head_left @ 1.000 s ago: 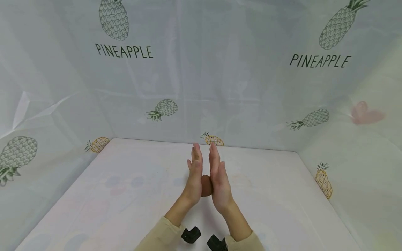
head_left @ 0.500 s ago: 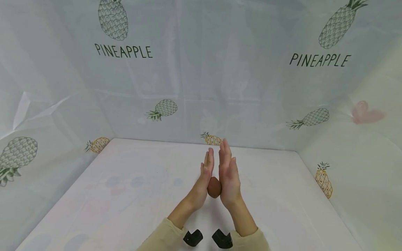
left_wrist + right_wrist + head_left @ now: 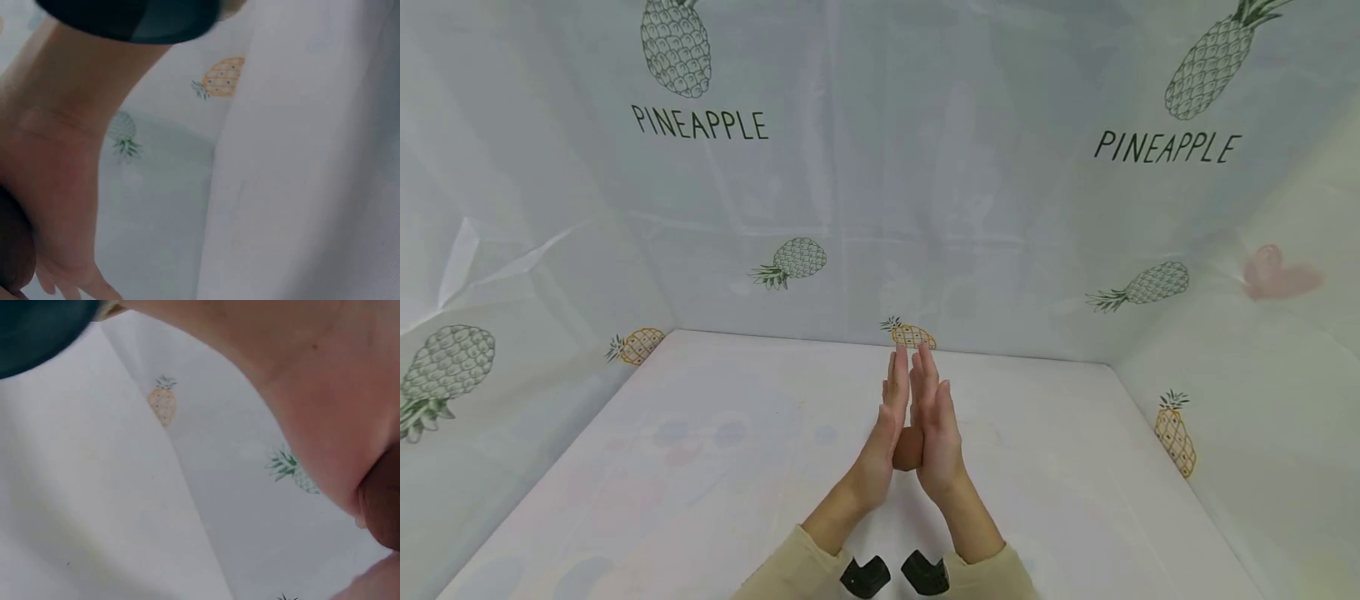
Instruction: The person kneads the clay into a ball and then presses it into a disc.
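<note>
A brown lump of modelling clay (image 3: 907, 449) with a rounded, slightly angular outline sits between the heels of two upright palms in the head view. My left hand (image 3: 883, 437) presses it from the left and my right hand (image 3: 938, 437) from the right. Fingers on both hands are straight and point away from me, the two sets a narrow gap apart. In the left wrist view the clay lump (image 3: 14, 244) is cut off by the left edge. The right wrist view has the clay lump (image 3: 384, 503) against the palm at its right edge.
Below the hands lies a white table (image 3: 700, 467) with faint coloured patches. White sheets printed with pineapples (image 3: 962, 192) enclose its back and sides. Black curved pieces (image 3: 865, 577) show beside the cream sleeves (image 3: 797, 567).
Both hands and the clay have shifted slightly right over the second. The right hand slid forward past the left, then came back level with it. The clay's outline has changed between frames.
</note>
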The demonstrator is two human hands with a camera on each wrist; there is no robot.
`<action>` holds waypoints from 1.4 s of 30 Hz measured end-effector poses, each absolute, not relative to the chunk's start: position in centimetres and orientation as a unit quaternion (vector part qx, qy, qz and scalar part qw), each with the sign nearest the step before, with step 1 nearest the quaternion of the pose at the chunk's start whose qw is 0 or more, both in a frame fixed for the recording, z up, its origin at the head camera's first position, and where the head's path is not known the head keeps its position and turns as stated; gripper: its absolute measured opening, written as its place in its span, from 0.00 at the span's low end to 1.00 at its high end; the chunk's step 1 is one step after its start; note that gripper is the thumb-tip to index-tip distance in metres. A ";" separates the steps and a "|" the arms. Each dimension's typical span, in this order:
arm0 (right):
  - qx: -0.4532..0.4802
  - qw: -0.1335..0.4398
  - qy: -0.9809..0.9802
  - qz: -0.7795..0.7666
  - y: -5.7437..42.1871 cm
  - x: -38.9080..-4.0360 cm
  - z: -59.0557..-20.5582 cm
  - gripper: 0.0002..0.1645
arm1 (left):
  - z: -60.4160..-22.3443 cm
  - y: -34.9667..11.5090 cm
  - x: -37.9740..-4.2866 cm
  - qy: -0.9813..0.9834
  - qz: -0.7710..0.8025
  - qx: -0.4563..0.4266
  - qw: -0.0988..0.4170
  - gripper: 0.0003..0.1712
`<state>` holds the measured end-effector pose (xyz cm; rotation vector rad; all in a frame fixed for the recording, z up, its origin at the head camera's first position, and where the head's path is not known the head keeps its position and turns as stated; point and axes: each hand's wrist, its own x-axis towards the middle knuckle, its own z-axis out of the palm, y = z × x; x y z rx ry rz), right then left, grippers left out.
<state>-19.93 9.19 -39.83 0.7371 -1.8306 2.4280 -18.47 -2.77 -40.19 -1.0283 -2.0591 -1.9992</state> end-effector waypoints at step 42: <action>0.323 -0.020 -0.631 0.705 6.2 -17.7 -39.6 0.37 | -39.8 -6.4 -21.3 -0.694 -0.687 -0.200 0.083 0.42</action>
